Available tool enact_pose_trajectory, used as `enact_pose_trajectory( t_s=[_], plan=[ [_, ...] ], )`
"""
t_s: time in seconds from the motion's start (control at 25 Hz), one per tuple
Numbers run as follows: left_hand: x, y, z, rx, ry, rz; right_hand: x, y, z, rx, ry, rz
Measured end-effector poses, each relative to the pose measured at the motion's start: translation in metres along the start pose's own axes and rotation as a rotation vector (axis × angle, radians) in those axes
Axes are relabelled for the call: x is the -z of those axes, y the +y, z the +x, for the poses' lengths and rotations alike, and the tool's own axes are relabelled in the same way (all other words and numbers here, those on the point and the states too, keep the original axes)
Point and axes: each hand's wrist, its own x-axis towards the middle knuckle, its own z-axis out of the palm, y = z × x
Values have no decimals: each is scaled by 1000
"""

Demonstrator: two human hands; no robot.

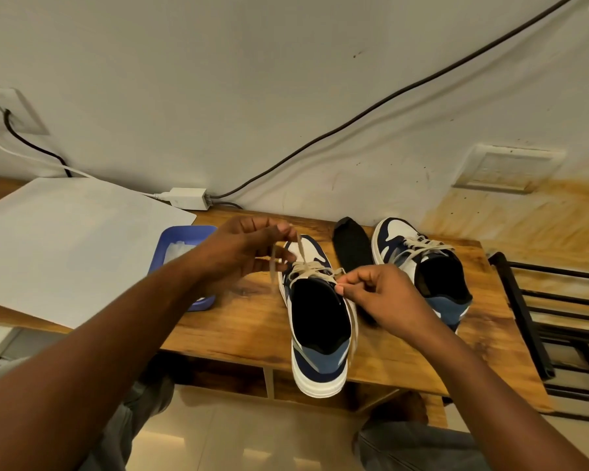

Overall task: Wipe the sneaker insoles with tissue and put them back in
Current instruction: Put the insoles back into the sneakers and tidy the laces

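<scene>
Two white and navy sneakers stand on a wooden table [238, 331], toes pointing to the wall. The near sneaker [320, 348] sits in the middle, its heel over the table's front edge. My left hand [249, 249] pinches one beige lace end raised above its toe. My right hand [378, 294] pinches the other lace end beside its collar. A black insole [352, 246] lies flat between the shoes. The far sneaker [419, 263] stands to the right, laces loose. A blue tray [181, 239] with white tissue [177, 251] lies at the left, partly behind my left forearm.
A large white sheet [68, 246] covers the table's left part. A white power adapter [189, 198] with cables sits against the wall at the back. A black metal rack [551, 317] stands right of the table. My knees show below the table.
</scene>
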Motion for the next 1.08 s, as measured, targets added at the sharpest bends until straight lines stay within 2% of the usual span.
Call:
enact_pose_trajectory(
  t_s=[0.2, 0.32, 0.52, 0.64, 0.76, 0.92, 1.08],
  plan=[
    [-18, -11, 17, -111, 79, -225, 4, 1, 1, 0, -15, 13],
    [-26, -19, 22, -108, 108, -200, 4, 4, 6, 31, -22, 46],
    [-37, -29, 25, -88, 67, -73, 6, -1, 15, -174, -61, 785],
    [-37, -30, 26, -74, 45, -22, -2, 2, 22, -189, -76, 977],
    [-39, -29, 25, -46, 87, -29, -12, 0, 25, -189, -81, 1011],
    [-41, -30, 27, -47, 74, 13, -21, -4, 27, -57, -43, 905],
    [-41, -30, 27, -54, 58, 54, -29, -7, 28, 24, 67, 803]
  ],
)
